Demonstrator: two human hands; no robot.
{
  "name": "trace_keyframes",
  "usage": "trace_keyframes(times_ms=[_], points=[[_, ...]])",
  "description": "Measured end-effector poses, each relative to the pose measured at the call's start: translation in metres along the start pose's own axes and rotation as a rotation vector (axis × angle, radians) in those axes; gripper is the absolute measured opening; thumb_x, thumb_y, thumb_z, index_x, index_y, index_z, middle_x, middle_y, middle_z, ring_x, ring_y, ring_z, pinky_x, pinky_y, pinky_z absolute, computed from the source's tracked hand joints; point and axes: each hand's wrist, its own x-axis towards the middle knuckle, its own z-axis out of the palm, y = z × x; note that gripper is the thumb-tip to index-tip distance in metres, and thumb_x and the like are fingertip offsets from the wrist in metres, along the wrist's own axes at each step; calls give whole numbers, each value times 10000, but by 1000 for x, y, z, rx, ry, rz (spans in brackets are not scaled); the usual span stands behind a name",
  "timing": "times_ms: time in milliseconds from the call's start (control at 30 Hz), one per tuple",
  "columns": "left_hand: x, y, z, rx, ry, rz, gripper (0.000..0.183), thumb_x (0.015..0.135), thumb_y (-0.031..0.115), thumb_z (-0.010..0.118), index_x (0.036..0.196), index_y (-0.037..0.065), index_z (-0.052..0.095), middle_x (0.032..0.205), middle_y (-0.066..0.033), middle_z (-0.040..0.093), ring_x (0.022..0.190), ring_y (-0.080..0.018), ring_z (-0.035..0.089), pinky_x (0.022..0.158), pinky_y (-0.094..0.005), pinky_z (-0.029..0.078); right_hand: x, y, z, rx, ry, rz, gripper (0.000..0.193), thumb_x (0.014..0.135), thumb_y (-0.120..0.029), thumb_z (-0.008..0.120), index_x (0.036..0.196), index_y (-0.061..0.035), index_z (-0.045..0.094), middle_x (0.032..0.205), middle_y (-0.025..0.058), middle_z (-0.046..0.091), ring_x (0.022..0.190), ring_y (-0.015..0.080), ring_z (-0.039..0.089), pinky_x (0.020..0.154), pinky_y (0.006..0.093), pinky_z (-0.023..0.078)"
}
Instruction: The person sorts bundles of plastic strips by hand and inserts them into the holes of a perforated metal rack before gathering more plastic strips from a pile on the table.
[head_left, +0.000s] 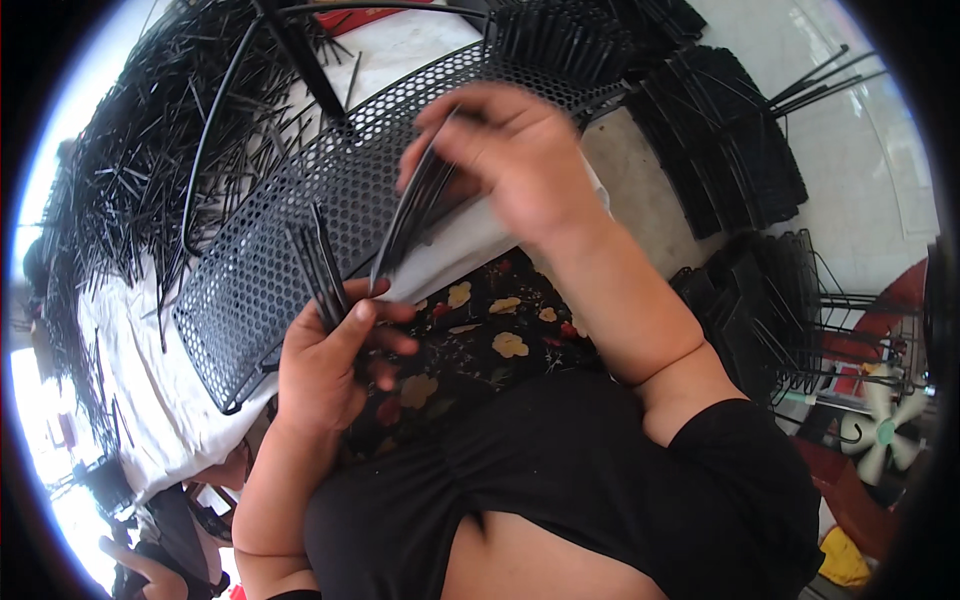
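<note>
Thin, glossy black strips, bunched and gently curved, slant between the two hands. The right hand (blurred here) is pinched around their upper end; the left hand is closed around more dark strips, splayed upward. Beyond lies a black perforated panel, beside a tangled black heap on white cloth.

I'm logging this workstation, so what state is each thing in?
Left hand: fingers curled, holding strips
Left-hand strips: slightly splayed
Right hand: fingers closed on strips, blurred
Right-hand strips: bunched, slightly bowed
Perforated black panel: lying on white cloth
Strip heap: loose, tangled
Fan: blades distinct; can't tell whether on
</note>
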Motion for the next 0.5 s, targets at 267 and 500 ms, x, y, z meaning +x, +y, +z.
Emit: trace_keyframes(times_ms=[267,500], points=[[1,2,-17,-166,21,-167,224,929,103,596,1095,-38,542,830,-150,648,598,-161,599,455,-273,486,34,-40,-113,-521,673,-624,156,955,-35,552,1091,28,594,960,76,668,854,120,651,742,231,527],[-5,2,-24,-137,62,-189,245,932,148,584,1106,-23,560,818,-111,633,609,-139,590,485,-310,569,37,-32,-126,-578,598,-677,178,952,-33,555,1115,34,583,977,158,690,900,194,690,761,273,578]])
